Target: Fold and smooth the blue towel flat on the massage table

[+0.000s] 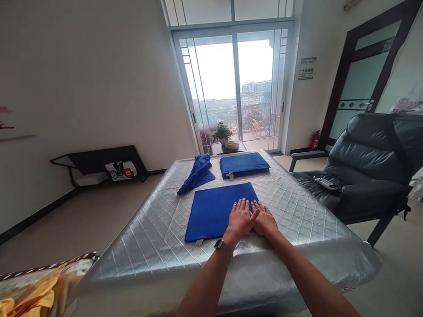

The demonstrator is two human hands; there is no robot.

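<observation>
A blue towel lies spread flat on the silver quilted table cover. My left hand rests flat on the towel's near right corner with its fingers stretched out. My right hand lies flat beside it at the towel's right edge, thumbs touching; both hands hold nothing. A watch sits on my left wrist. Farther back, a neatly folded blue towel lies on the right, and a crumpled blue towel lies on the left.
A black reclining chair with a remote on its seat stands right of the table. A yellow patterned cloth is at the near left. A low black shelf stands by the left wall. Glass balcony doors are straight ahead.
</observation>
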